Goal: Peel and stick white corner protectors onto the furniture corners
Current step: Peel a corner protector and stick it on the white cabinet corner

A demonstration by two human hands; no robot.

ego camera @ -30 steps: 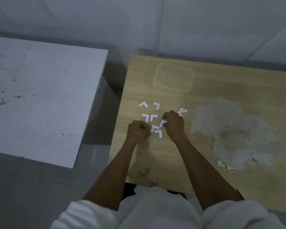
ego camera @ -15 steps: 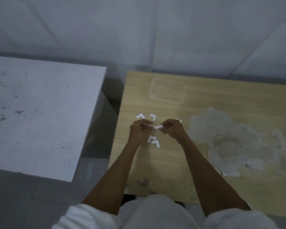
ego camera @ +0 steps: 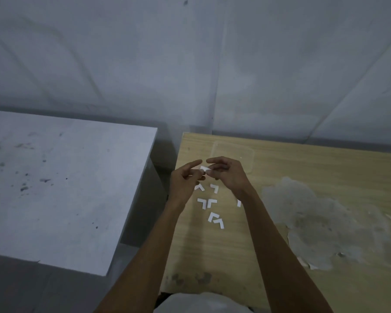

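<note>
Dim, bluish light. A pale wall [ego camera: 190, 64] rises behind a light wood-grain bench [ego camera: 325, 177] with a large patch [ego camera: 314, 222] of seemingly peeled surface. A speckled white table [ego camera: 61, 188] stands beside it over grey floor [ego camera: 16, 288].

Worn wooden table [ego camera: 314, 168], white corner protectors [ego camera: 209, 203] scattered on it, clear plastic lid [ego camera: 246, 154] near its far edge

Corner protector [ego camera: 205, 169] between both hands' fingers [ego camera: 212, 161]

White corner protectors [ego camera: 210, 203] lie on a pale wood-grain desk [ego camera: 303, 168] with a grey worn patch [ego camera: 314, 220]; beside it, a grey speckled table [ego camera: 54, 188].
</note>
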